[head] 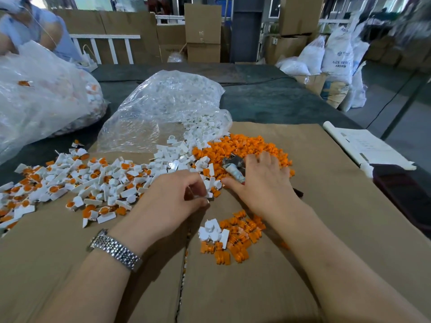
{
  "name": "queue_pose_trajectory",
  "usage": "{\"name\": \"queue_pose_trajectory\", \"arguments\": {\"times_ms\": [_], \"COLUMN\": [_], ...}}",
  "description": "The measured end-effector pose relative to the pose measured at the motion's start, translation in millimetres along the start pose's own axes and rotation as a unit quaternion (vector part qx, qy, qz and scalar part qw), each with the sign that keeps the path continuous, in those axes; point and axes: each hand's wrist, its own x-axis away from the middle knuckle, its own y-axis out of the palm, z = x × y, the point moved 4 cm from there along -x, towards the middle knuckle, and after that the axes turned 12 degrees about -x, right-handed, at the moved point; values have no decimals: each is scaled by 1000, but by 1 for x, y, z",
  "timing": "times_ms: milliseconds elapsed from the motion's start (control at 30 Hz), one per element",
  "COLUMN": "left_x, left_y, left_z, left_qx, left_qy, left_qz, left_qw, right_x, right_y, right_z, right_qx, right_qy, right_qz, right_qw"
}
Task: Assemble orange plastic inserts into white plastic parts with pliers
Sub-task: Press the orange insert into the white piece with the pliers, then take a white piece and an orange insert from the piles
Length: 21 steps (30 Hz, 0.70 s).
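The pliers [234, 168] are held loosely under the right hand [261, 180] at the frame's middle, handle slanting down-right, just right of the left hand [177, 199], which pinches a white part [209, 194].

The handles of the pliers [234, 169] are covered by the right hand [263, 183], so the grip cannot be told. Whatever is pinched in the curled fingers of the left hand [177, 201] is hidden. The far-left bag [39, 96] is cut by the left edge, its contents blurred behind plastic. The print on the paper sheet [366, 145] at right is too small to be read
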Motion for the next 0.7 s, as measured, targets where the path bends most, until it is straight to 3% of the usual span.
{"name": "queue_pose_trajectory", "arguments": {"times_ms": [100,200,433,533,700], "left_x": [0,1,1,0,1], "left_y": [-4,-8,-8,-8,-5], "left_z": [-2,-3,-6,-7,-5], "left_qx": [91,204,398,423,380], "left_qy": [-50,-94,-173,-170,-168], "left_qz": [-1,7,3,-18,-21], "left_qw": [995,974,901,890,909], "right_x": [4,9,10,12,12], "right_y": [-7,-7,6,3,-7], "right_z": [-16,-30,-36,-36,-31], "right_qx": [-33,-46,10,-16,-147], "right_qy": [-90,-169,-176,-182,-180], "right_qz": [42,21,-49,-21,2], "right_qw": [995,984,983,983,973]}}
